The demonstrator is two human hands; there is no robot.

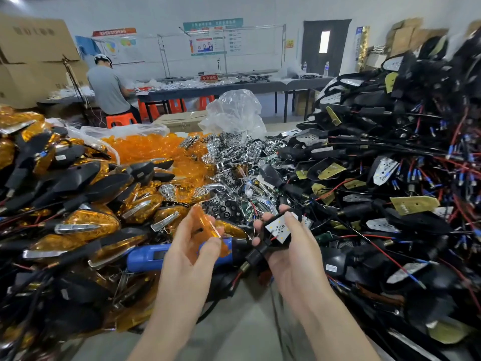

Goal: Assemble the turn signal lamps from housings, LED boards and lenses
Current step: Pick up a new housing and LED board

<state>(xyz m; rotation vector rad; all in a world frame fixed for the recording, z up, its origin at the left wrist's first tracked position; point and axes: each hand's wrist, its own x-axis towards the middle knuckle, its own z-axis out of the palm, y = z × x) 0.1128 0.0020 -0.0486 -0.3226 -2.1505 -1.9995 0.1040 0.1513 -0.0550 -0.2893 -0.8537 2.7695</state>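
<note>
Head view. The clear plastic bag [91, 134] at back left is open and full of loose orange lenses. The crumpled bag [234, 113] behind the centre: contents can't tell.

The left hand [192, 246] pinches an orange lens [205, 227] between thumb and curled fingers. The lens's long axis is near upright, tilted slightly, narrow end up.

The right hand [291, 251] grips a black housing [270, 246], fingers wrapped under it and thumb on top. The white LED board [277, 229] faces up. The housing's long axis is diagonal, with the stem end pointing lower left toward the lens. Lens and housing are near each other, not touching.

A blue screwdriver [153, 256] lies below the hands. Finished lamps [78, 222] are piled at left, chrome reflectors [234, 162] in the centre and wired housings [390, 178] at right.
</note>
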